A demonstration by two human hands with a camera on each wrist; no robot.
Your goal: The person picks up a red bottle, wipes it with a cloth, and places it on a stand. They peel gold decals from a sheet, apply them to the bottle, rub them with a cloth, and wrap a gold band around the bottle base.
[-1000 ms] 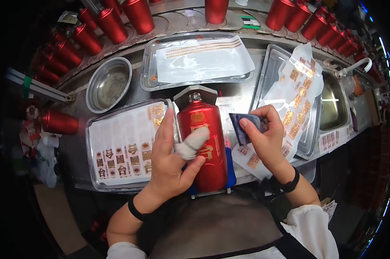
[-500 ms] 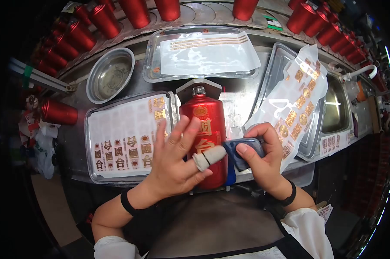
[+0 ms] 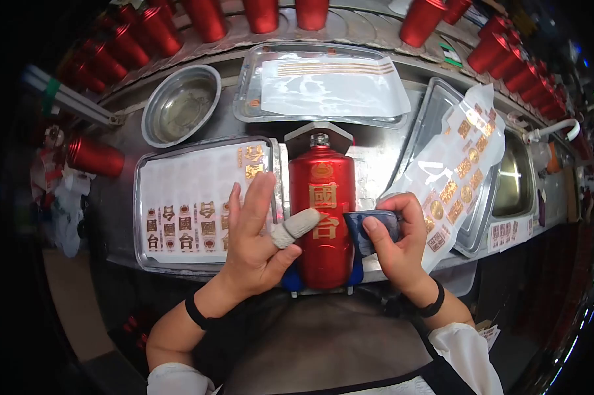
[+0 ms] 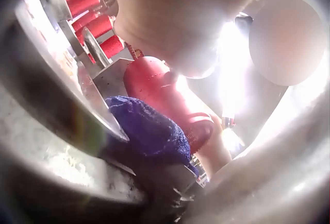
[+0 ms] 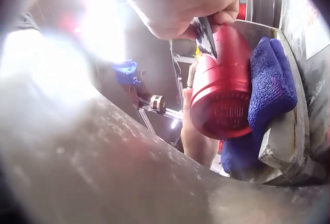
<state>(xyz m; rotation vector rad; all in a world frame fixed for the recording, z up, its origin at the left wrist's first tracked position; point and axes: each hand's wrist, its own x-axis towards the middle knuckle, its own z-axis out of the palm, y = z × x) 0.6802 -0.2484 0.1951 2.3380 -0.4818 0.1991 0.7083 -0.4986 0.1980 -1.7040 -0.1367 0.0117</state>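
A red bottle (image 3: 322, 260) with gold characters and a gold emblem lies neck away from me, resting on a blue towel (image 5: 273, 82). My left hand (image 3: 251, 247) is at its left side, fingers spread and straight. A pale cloth cover (image 3: 297, 227) wraps its index finger, whose tip overlaps the lower gold character. Between thumb and fingers, my right hand (image 3: 405, 243) pinches a flat dark-blue scraper (image 3: 360, 241) beside the bottle's right side. In the right wrist view the scraper (image 5: 205, 37) slants close over the bottle.
Left of the bottle, a tray (image 3: 139, 220) holds a sheet of gold character stickers. Another tray (image 3: 244, 105) at the back bears a sheet with gold strips; a third (image 3: 412, 131) on the right lies under gold stickers. A metal bowl (image 3: 153, 118), a sink (image 3: 515, 191) and several red bottles (image 3: 208, 20) surround these.
My left hand reached across the bottle, then drew back left, uncovering the gold characters. My right hand has brought the scraper lower, beside the bottle. Red bottles at the back have shifted.
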